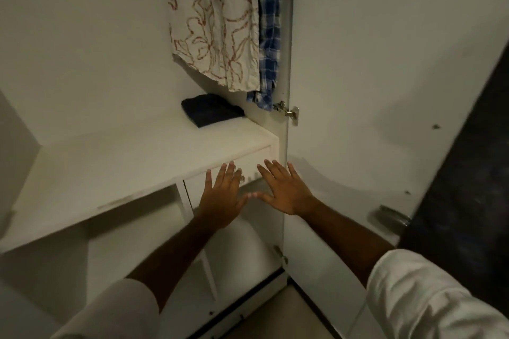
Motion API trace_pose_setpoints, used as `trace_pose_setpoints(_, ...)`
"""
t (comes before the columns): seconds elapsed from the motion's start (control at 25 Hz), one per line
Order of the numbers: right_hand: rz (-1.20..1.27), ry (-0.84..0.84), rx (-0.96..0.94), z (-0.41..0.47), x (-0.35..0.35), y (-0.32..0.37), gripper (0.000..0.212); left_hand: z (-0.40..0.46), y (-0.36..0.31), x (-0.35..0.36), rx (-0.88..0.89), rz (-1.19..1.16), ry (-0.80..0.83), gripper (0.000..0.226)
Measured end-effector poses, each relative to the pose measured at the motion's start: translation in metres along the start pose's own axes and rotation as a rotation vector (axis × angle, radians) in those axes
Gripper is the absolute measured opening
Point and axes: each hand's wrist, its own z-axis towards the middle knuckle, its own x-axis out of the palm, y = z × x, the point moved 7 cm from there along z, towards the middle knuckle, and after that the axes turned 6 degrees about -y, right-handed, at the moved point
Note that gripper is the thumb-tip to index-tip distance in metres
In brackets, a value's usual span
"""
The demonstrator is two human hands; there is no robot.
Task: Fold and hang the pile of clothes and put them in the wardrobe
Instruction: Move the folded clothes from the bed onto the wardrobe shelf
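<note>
White laminate wardrobe [82, 63] open, head view looking down into interior. Right door [371, 77] swung out, metal hinge [287, 112] at upper edge of frame post, second hinge [281, 254] lower down. Hanging inside, tops cut off by upper frame edge: cream shirt with red floral outline print [214, 22], blue plaid shirt [268, 30] directly beside it against right wall; hangers and rail out of view. Folded dark garment [212, 110] lying on white shelf top [124, 168], near back right corner, beneath hanging hems. Drawer front [253, 162] under shelf edge. Left hand [223, 198] flat, fingers straight and spread, grasping nothing, positioned over drawer front. Right hand [286, 190] likewise flat and spread, empty, thumb tip close to left thumb tip; contact with drawer surface not determinable. White sleeves at both forearms, partly cropped. Lower compartments dim, contents indistinct. Dark blurred surface [454, 201] at right, unidentifiable. No legible brands, labels or writing.
</note>
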Motion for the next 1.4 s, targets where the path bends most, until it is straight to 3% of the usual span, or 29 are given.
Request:
trace_pose_setpoints(0.32, -0.001, 0.04, 0.281, -0.215, 0.011, -0.005, 0.098, -0.122, -0.137, 0.0, 0.231, -0.151, 0.011, 0.084)
trace_pose_setpoints(0.68, 0.018, 0.241, 0.775, -0.569, 0.084, 0.042, 0.087, -0.338, -0.313, 0.049, 0.616, -0.252, 0.298, 0.082)
trace_pose_setpoints(0.88, 0.049, 0.265, 1.066, -0.763, 0.086, 0.063, 0.103, -0.445, -0.447, 0.037, 0.904, -0.288, 0.369, 0.086)
trace_pose_setpoints(1.0, 0.113, 0.198, 1.228, -0.863, 0.101, 0.07, 0.101, -0.514, -0.53, 0.041, 1.039, -0.295, 0.423, 0.091)
trace_pose_setpoints(1.16, 0.219, 0.184, 1.452, -1.009, 0.158, 0.077, 0.098, -0.606, -0.634, 0.082, 1.026, -0.405, 0.717, 0.07)
trace_pose_setpoints(1.28, 0.256, 0.095, 1.662, -1.113, 0.207, 0.082, 0.094, -0.665, -0.701, 0.107, 1.011, -0.585, 0.892, 0.073)
trace_pose_setpoints(1.4, 0.31, -0.049, 1.919, -1.211, 0.256, 0.075, 0.08, -0.718, -0.756, 0.166, 0.78, -0.815, 1.189, 0.051)
